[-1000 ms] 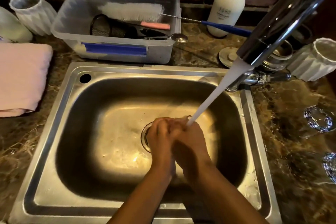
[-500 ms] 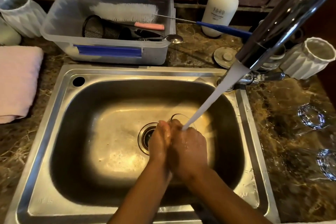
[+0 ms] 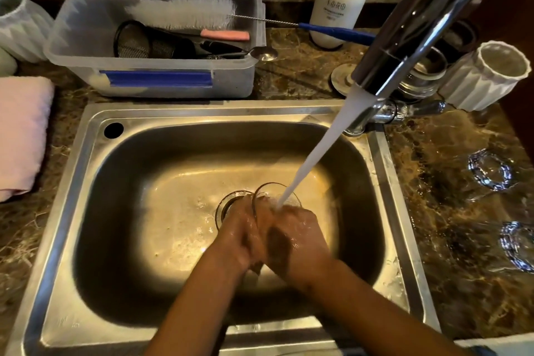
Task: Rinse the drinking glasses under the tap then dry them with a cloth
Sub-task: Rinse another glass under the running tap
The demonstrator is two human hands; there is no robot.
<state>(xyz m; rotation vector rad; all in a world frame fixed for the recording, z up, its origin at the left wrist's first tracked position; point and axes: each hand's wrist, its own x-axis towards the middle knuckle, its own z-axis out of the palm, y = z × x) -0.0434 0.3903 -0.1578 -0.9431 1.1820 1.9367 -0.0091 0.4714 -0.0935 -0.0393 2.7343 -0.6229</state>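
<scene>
Here both hands point(image 3: 268, 237) clasp a clear, wet drinking glass point(image 3: 276, 196), rim up under the water stream point(image 3: 318, 153).

Clear drinking glass point(image 3: 276, 196) tilted under tap point(image 3: 410, 26) stream, two glasses point(image 3: 491, 170) upturned on right counter, folded pink cloth point(image 3: 20, 136) left

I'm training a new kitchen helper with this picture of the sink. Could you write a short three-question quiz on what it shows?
1. True or false: the tap is running onto the glass held over the sink.
2. Which hand or hands hold that glass? A) left hand only B) right hand only C) both
3. Fill in: the pink cloth lies on the counter to the ____ of the sink.

Key:
1. True; the stream lands at the glass's rim.
2. C; both hands wrap around it.
3. Left; it is folded and untouched, while two more glasses sit on the counter to the right.
</scene>
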